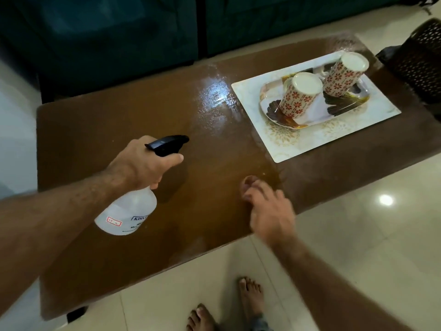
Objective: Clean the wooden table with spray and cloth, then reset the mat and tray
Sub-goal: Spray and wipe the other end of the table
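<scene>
Bare forearms, bare feet (229, 306), denim hem (259, 323)

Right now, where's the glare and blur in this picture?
Head view: glare on the wet patch of the wooden table and a lamp reflection on the floor tiles; the right hand is motion-blurred; the left hand gripping the spray bottle is sharper; wide-angle bending at the edges.

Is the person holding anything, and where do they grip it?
The left hand grips the spray bottle at its neck and trigger; the right hand holds nothing.
</scene>
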